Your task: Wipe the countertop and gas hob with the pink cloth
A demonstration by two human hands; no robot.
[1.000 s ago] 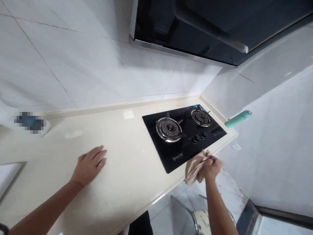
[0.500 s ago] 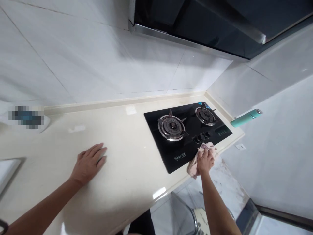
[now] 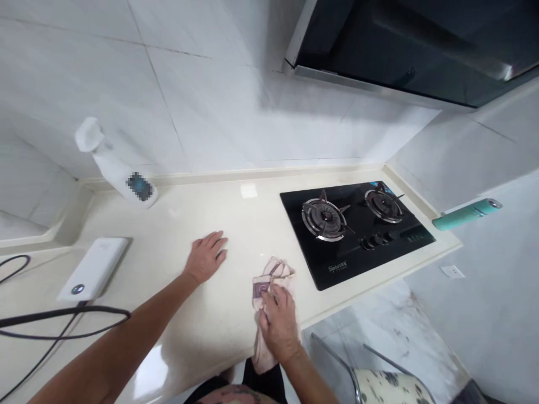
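Shifted the cloth (image 3: 273,272) within the last moment: off the front edge of the hob (image 3: 349,255) at right of centre and onto bare countertop (image 3: 168,247) at lower centre, just left of the black glass. Pinned it there under the right hand (image 3: 278,325), with fingers bent over the fabric and clamped on it, and with the near end hanging past the counter's front edge. Kept the left hand (image 3: 206,258) planted as before, spread flat, palm down and holding nothing, a little left of the cloth. Judged from that: wiping carried from the hob's edge to the stone beside it.

Swung the view leftward too, taking in a white spray bottle (image 3: 112,165) by the wall at upper left and a white power bank (image 3: 95,266) at left. Beyond these, found only pale glossy stone, white wall tiles (image 3: 210,112), a dark range hood (image 3: 421,45) at upper right, a teal bottle (image 3: 467,214) at the right edge and a chair (image 3: 379,384) below the counter at lower right.
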